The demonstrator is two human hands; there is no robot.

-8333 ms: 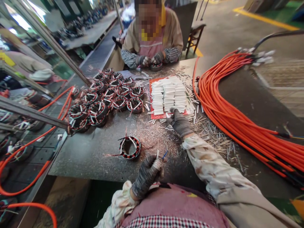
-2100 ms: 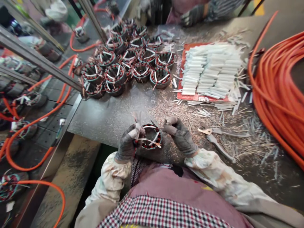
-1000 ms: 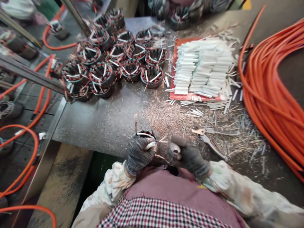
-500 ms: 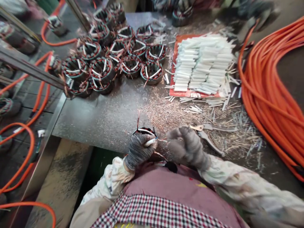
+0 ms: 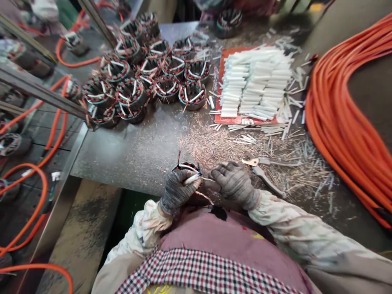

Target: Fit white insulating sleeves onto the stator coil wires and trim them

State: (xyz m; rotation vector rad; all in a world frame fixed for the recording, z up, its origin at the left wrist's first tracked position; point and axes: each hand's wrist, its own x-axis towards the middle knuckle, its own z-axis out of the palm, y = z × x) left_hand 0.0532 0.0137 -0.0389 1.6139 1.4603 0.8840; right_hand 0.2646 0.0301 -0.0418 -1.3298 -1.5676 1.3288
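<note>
My gloved left hand [image 5: 177,190] is closed on a motor stator [image 5: 185,165] at the near edge of the metal table. Its thumb presses a white sleeve [image 5: 191,179] against the stator's rim. From the sleeve's right end a thin wire [image 5: 206,179] runs to my gloved right hand [image 5: 234,183], whose fingers are closed around the wire's tip. Another twisted wire [image 5: 206,197] sticks out below, and a dark upright lead [image 5: 179,157] rises at the back of the stator. The lower part of the stator is hidden by my left hand.
Several wound stators [image 5: 167,85] crowd the table's far left. White sleeves [image 5: 257,81] are piled on a red sheet [image 5: 226,119]. Pliers [image 5: 266,173] lie open among copper wire scraps [image 5: 214,143]. A big orange hose coil [image 5: 339,118] fills the right side.
My right hand has come slightly left and its fingers have closed on the wire. The co-worker's hand and the strand it held at the upper right are gone from view.
</note>
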